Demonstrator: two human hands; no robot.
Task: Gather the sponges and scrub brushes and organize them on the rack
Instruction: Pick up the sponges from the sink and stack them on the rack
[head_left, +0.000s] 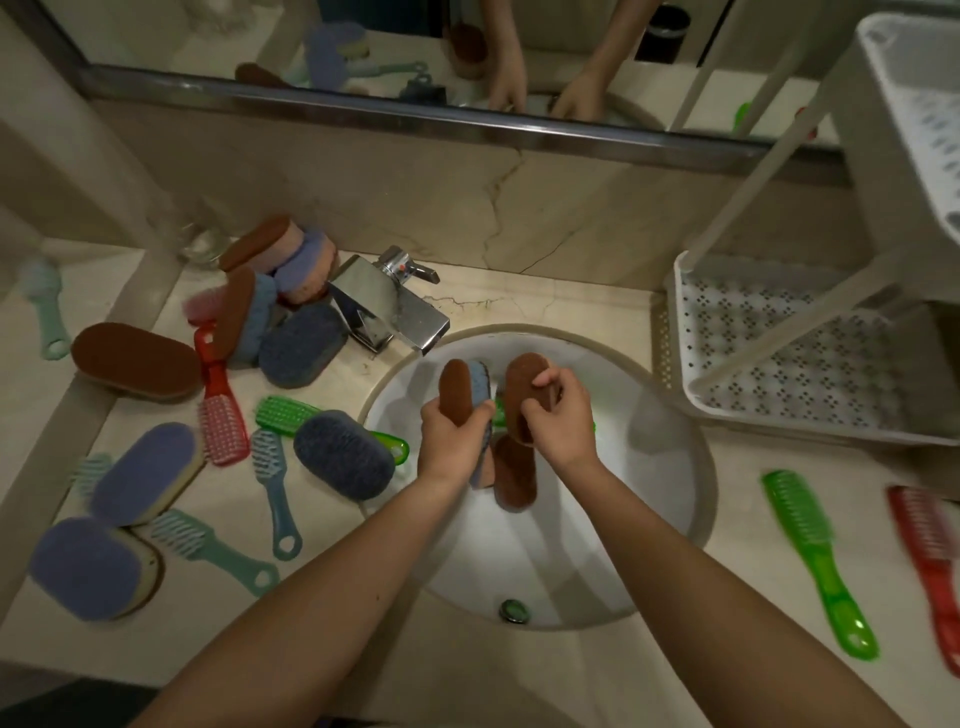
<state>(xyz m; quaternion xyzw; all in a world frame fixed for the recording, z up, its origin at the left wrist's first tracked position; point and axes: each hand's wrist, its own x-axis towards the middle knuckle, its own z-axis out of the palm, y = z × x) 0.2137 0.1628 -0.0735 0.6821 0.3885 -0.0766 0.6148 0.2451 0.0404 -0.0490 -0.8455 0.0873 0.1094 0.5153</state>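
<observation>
Your left hand (452, 441) is clenched round a brown-and-blue sponge (460, 387), held on edge with its long axis running near to far. Your right hand (561, 421) grips a brown sponge (522, 387) the same way, thumb on top, fingers curled round its right side. The two sponges stand side by side over the sink (654, 467), close together. Whether they touch, can't tell.

Just below the hands a third sponge (514, 480) lies in the basin, brown face up. A sliver of a green basin brush (500, 413) shows between the hands, mostly hidden.

The rack (753, 312) sits on the bench (571, 306) to the right of the hands and a bit farther off. Its lower tray holds nothing that shows. Your right hand is the nearer one, so that sponge likely goes first. The carry is rightward over the basin rim and the tray wall. Watch the slanted rack posts crossing above the tray.

Plenty left to gather:
- Far left, a pile of sponges (270, 291) leans by the tap (389, 306).
- On the left bench, loose sponges (145, 473) and small brushes (221, 410) are scattered.
- Near right, a long green brush (815, 561) and a red brush (930, 561) lie handles toward you.
</observation>
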